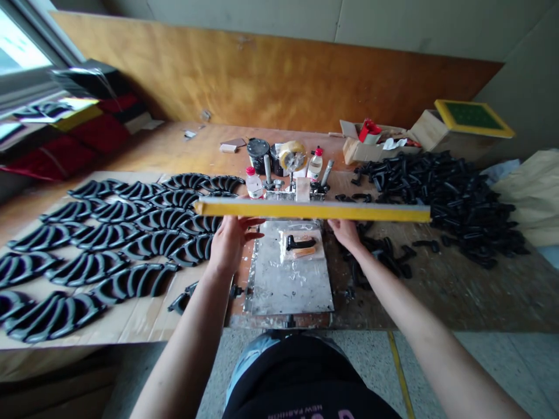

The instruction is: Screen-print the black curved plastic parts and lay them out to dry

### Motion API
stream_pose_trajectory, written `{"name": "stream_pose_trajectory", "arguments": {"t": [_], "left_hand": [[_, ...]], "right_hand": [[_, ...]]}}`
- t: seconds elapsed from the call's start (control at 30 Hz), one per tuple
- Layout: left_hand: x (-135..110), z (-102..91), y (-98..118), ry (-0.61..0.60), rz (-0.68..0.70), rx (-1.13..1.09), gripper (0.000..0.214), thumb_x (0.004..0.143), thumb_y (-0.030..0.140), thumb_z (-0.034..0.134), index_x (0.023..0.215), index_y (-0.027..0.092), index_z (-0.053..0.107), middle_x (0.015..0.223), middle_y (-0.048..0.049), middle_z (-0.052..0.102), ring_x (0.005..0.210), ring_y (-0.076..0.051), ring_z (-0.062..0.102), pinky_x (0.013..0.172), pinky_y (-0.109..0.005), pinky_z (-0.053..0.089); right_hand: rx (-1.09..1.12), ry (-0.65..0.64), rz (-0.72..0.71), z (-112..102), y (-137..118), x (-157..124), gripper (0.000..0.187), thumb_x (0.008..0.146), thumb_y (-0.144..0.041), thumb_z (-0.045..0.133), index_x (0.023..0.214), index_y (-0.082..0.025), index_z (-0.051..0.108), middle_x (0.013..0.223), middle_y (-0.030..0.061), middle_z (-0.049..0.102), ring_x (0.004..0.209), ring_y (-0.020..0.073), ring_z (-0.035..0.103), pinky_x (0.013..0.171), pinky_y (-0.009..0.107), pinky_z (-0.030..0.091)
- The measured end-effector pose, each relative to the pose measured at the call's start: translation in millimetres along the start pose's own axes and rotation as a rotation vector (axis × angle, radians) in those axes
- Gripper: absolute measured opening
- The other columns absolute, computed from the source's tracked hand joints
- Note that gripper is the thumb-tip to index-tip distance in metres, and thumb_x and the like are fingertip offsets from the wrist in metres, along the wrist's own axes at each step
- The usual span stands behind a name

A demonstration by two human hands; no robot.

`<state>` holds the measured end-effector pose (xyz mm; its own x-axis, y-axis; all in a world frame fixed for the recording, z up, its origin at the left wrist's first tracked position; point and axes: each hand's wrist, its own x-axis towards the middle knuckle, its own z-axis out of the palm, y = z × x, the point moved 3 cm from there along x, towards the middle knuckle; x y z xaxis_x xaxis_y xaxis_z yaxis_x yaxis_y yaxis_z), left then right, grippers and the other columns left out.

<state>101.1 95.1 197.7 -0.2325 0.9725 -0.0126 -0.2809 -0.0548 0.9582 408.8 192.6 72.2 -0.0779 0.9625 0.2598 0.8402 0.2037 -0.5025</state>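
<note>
While a long yellow-edged bar [312,209] is seen edge-on above the bench, 2 bare hands are placed at its underside. The left hand [231,244] is spread, its fingers [251,222] splayed just below the yellow edge; the right hand [345,233] is partly hidden behind the bar, so whether anything is pinched cannot be told. Beneath them lies a scuffed, paint-flecked metal plate [290,285], with a glossy black curved plastic piece [300,242] laid on it. Rows of black arched pieces [105,237] are set out on cardboard [131,320] to the left, and a loose heap of black pieces [441,203] is piled to the right. Beyond the bar, a plastic bottle [254,184] with a red cap stands. "NEW FASHION" can be read upside down on a black shirt [297,378].
</note>
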Motion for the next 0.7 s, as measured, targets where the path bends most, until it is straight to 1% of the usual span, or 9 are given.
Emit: {"name": "stream_pose_trajectory", "arguments": {"t": [0.13, 0.23, 0.3, 0.4, 0.47, 0.5, 0.57, 0.63, 0.7], "left_hand": [[-6, 3.8, -26, 0.105, -0.083, -0.07, 0.056, 0.086, 0.063, 0.051, 0.124, 0.022, 0.057, 0.106, -0.0089, 0.071, 0.088, -0.019, 0.067, 0.064, -0.026, 0.054], [-40, 3.4, -80, 0.048, -0.416, -0.023, 0.058, 0.087, 0.06, 0.054, 0.128, 0.02, 0.054, 0.113, -0.0138, 0.071, 0.088, -0.021, 0.07, 0.063, -0.029, 0.055], [-67, 2.2, -116, -0.006, -0.642, -0.018, 0.058, 0.087, 0.059, 0.056, 0.128, 0.018, 0.053, 0.117, -0.0159, 0.07, 0.091, -0.024, 0.071, 0.064, -0.033, 0.057], [-94, -17.4, -146, 0.068, -0.71, -0.086, 0.041, 0.088, 0.053, 0.056, 0.109, 0.018, 0.06, 0.102, -0.0108, 0.074, 0.086, -0.023, 0.071, 0.066, -0.032, 0.056], [-104, -53.1, -152, 0.179, -0.699, -0.052, 0.034, 0.089, 0.051, 0.054, 0.094, 0.017, 0.062, 0.087, -0.0079, 0.074, 0.078, -0.022, 0.071, 0.064, -0.031, 0.055], [-108, -78.3, -153, 0.237, -0.693, -0.005, 0.034, 0.09, 0.05, 0.052, 0.091, 0.017, 0.062, 0.083, -0.0073, 0.074, 0.075, -0.022, 0.071, 0.064, -0.031, 0.054], [-118, -140.9, -150, 0.424, -0.657, 0.145, 0.035, 0.091, 0.048, 0.047, 0.091, 0.016, 0.062, 0.077, -0.0069, 0.073, 0.067, -0.021, 0.069, 0.062, -0.032, 0.054], [-133, -205.4, -146, 0.618, -0.629, 0.315, 0.033, 0.091, 0.044, 0.043, 0.085, 0.017, 0.06, 0.068, -0.0056, 0.07, 0.059, -0.021, 0.066, 0.057, -0.032, 0.052], [-149, -254.7, -146, 0.708, -0.647, 0.499, 0.033, 0.089, 0.044, 0.039, 0.08, 0.019, 0.058, 0.062, -0.0069, 0.067, 0.054, -0.024, 0.063, 0.053, -0.037, 0.052]], "right_hand": [[-0.066, -0.198, -0.28, 38, -35, -39, 0.038, 0.08, -0.032, 0.075, 0.116, -0.022, 0.067, 0.103, 0.0053, 0.07, 0.1, 0.0212, 0.06, 0.092, 0.034, 0.045], [-0.129, -0.181, -0.3, 42, -69, -58, 0.018, 0.085, -0.034, 0.071, 0.099, -0.023, 0.071, 0.097, 0.0069, 0.066, 0.101, 0.0242, 0.055, 0.092, 0.039, 0.043], [-0.125, -0.128, -0.351, 41, -96, -76, 0.017, 0.089, -0.035, 0.065, 0.093, -0.02, 0.071, 0.092, 0.0078, 0.064, 0.097, 0.024, 0.053, 0.089, 0.038, 0.044], [-0.021, -0.2, -0.686, 48, -135, -108, 0.018, 0.096, -0.029, 0.055, 0.099, -0.022, 0.07, 0.089, 0.0049, 0.065, 0.093, 0.0207, 0.054, 0.088, 0.035, 0.045], [0.053, -0.31, -0.803, 48, -135, -116, 0.021, 0.097, -0.021, 0.051, 0.106, -0.028, 0.069, 0.093, 0.0006, 0.068, 0.094, 0.0171, 0.056, 0.089, 0.032, 0.045], [0.05, -0.336, -0.734, 45, -123, -111, 0.025, 0.096, -0.017, 0.051, 0.108, -0.031, 0.069, 0.097, -0.0018, 0.069, 0.095, 0.0154, 0.057, 0.091, 0.03, 0.046], [-0.048, -0.298, -0.382, 29, -73, -88, 0.033, 0.092, -0.008, 0.052, 0.108, -0.032, 0.069, 0.103, -0.0036, 0.07, 0.099, 0.0141, 0.058, 0.093, 0.028, 0.046], [-0.146, -0.194, -0.131, 4, -11, -64, 0.041, 0.087, 0.002, 0.042, 0.113, -0.018, 0.066, 0.111, 0.0084, 0.068, 0.107, 0.0202, 0.058, 0.096, 0.035, 0.045], [-0.236, -0.155, 0.089, -15, 49, -49, 0.04, 0.082, 0.006, 0.041, 0.112, -0.009, 0.065, 0.11, 0.0184, 0.066, 0.109, 0.0264, 0.058, 0.095, 0.04, 0.045]]}}
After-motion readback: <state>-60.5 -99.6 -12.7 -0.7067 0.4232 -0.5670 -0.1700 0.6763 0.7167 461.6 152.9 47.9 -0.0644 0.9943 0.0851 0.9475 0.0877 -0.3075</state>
